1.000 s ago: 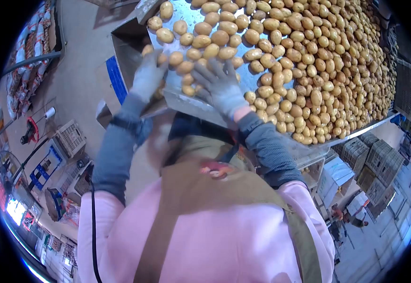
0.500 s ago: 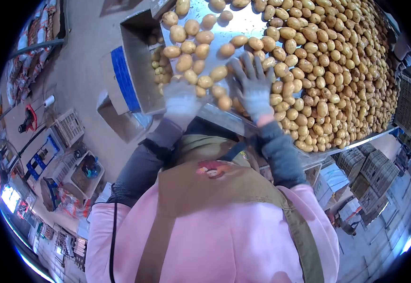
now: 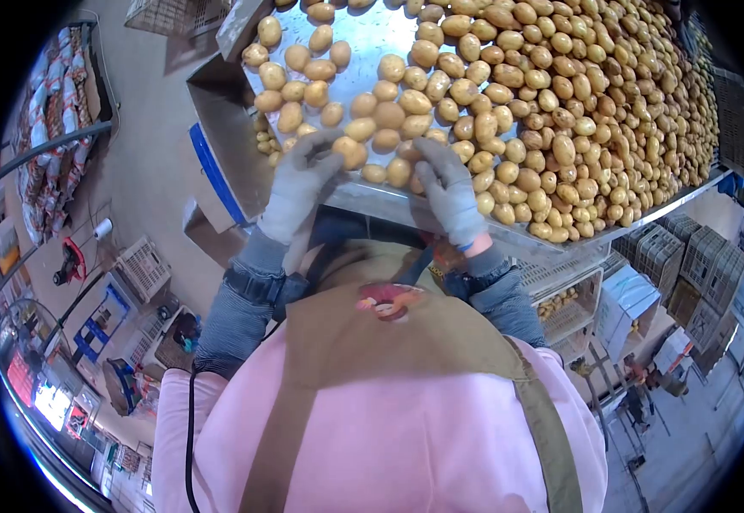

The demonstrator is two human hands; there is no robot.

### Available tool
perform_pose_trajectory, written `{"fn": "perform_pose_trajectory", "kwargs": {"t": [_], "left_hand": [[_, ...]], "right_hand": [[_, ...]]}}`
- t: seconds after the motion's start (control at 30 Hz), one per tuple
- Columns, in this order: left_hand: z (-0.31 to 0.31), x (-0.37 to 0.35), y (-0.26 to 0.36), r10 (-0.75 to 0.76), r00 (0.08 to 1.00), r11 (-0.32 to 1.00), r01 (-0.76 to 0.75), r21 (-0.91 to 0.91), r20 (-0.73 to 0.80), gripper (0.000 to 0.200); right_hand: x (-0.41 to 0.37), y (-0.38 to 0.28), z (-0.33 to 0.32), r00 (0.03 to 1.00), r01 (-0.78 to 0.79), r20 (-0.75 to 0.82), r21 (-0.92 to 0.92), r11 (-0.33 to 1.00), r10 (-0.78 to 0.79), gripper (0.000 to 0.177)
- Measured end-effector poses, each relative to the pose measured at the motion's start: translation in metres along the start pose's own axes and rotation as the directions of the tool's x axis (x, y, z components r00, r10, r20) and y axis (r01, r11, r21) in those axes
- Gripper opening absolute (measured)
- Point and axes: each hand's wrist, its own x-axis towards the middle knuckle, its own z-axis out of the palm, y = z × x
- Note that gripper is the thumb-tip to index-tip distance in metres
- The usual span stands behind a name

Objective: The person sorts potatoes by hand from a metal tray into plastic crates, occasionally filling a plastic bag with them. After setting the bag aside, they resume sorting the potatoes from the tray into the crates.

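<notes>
Many yellow-brown potatoes [image 3: 564,150] lie heaped on the right of a metal table [image 3: 363,193], with looser ones spread at its left. My left hand [image 3: 305,175], in a grey-white glove, is at the near edge, its fingers closed on the side of a potato [image 3: 349,153]. To the right, my right hand [image 3: 450,190], gloved the same way, has its fingers curled beside a potato [image 3: 408,151] at the edge; thumb and fingertips are apart. Whether it touches that potato is hard to tell.
Left of the table stands a box [image 3: 233,128] with smaller potatoes inside. Stacked crates [image 3: 714,274] and a white box [image 3: 628,308] are at the right. Filled sacks [image 3: 55,128] lie far left. A crate with potatoes [image 3: 560,308] sits below the table's right side.
My left hand has gone from a blurred reach to a hold on a potato. The fingers of my right hand, spread before, are now curled. The view has shifted, and loose potatoes have moved together.
</notes>
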Motion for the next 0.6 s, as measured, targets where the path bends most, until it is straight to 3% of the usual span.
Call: {"fn": "perform_pose_trajectory", "kwargs": {"t": [0.03,0.1,0.2,0.23,0.27,0.3,0.33,0.37,0.4,0.47,0.5,0.53,0.57,0.6], "left_hand": [[0.010,-0.006,0.006,-0.044,0.999,0.999,0.044,-0.017,0.014,0.037],[0.033,-0.013,0.015,-0.129,0.990,0.990,0.131,-0.044,0.053,0.033],[0.049,0.000,-0.018,0.192,0.965,0.900,-0.246,0.359,0.178,0.027],[0.051,0.003,-0.023,0.202,0.963,0.911,-0.252,0.326,0.179,0.027],[0.051,0.007,-0.025,0.309,0.911,0.724,-0.411,0.554,0.273,0.029],[0.051,0.011,-0.027,0.374,0.844,0.460,-0.528,0.714,0.384,0.031],[0.049,0.017,-0.029,0.398,0.769,0.147,-0.592,0.792,0.501,0.033],[0.051,0.024,-0.033,0.316,0.671,-0.034,-0.699,0.715,0.671,0.037],[0.043,0.027,-0.039,0.310,0.667,-0.108,-0.683,0.722,0.677,0.037],[0.010,0.036,-0.048,0.297,0.665,-0.265,-0.632,0.728,0.685,0.037],[-0.013,0.044,-0.050,0.332,0.669,-0.293,-0.596,0.747,0.665,0.036],[-0.034,0.041,-0.045,0.406,0.739,-0.114,-0.542,0.833,0.537,0.036],[-0.054,0.038,-0.040,0.454,0.800,0.079,-0.474,0.877,0.392,0.035],[-0.064,0.035,-0.038,0.471,0.851,0.275,-0.391,0.878,0.231,0.034]], "right_hand": [[0.002,-0.028,-0.004,0.965,-0.253,0.045,0.414,0.874,0.258,0.045],[-0.004,-0.033,-0.004,0.996,0.080,0.020,0.106,0.991,-0.083,0.041],[-0.018,-0.034,-0.017,1.000,-0.012,0.011,0.246,0.969,0.009,0.038],[-0.021,-0.051,-0.030,0.945,-0.320,0.115,0.517,0.794,0.306,0.040],[-0.025,-0.062,-0.037,0.800,-0.556,0.299,0.695,0.456,0.521,0.042],[-0.037,-0.048,-0.043,0.759,-0.544,0.271,0.764,0.347,0.592,0.035],[-0.042,-0.039,-0.050,0.782,-0.447,0.079,0.763,0.467,0.619,0.027],[-0.047,-0.030,-0.058,0.774,-0.366,-0.117,0.719,0.590,0.622,0.019],[-0.048,-0.022,-0.069,0.722,-0.507,-0.232,0.463,0.727,0.652,0.020],[-0.057,0.019,-0.061,0.889,-0.274,-0.374,0.029,0.961,0.264,0.028],[-0.050,0.025,-0.046,0.927,-0.234,-0.344,-0.215,0.948,0.150,0.035],[-0.043,0.024,-0.030,0.956,-0.181,-0.288,-0.447,0.876,0.051,0.043],[-0.024,0.018,-0.022,0.988,-0.129,-0.136,-0.509,0.851,0.069,0.055],[-0.014,0.016,-0.002,0.991,-0.047,-0.128,-0.609,0.791,-0.039,0.060]]}}
